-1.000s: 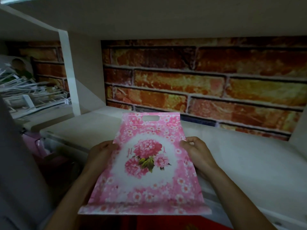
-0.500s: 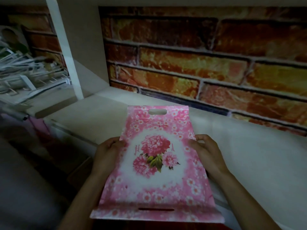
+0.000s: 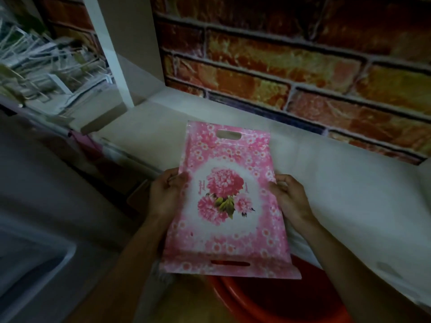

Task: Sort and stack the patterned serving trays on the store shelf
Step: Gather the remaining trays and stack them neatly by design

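Observation:
A pink rectangular serving tray [image 3: 226, 201] with a flower bouquet print and slot handles at both short ends is held lengthwise over the front edge of the white shelf [image 3: 349, 187]. My left hand [image 3: 164, 197] grips its left long edge, thumb on top. Gripping the right long edge is my right hand [image 3: 290, 199]. The tray's far end reaches over the shelf board; its near end hangs out past the edge.
A brick-pattern wall [image 3: 291, 66] backs the shelf. A white upright divider [image 3: 112, 50] stands at the left, with stacked white items [image 3: 46, 71] in the bay beyond. A red basin [image 3: 268, 301] sits below the tray. A pale bin rim [image 3: 35, 264] shows at lower left.
The view has tilted down and closed in on the shelf. The tray stays held in both hands and sits slightly farther over the shelf board; the red basin below has come into sight.

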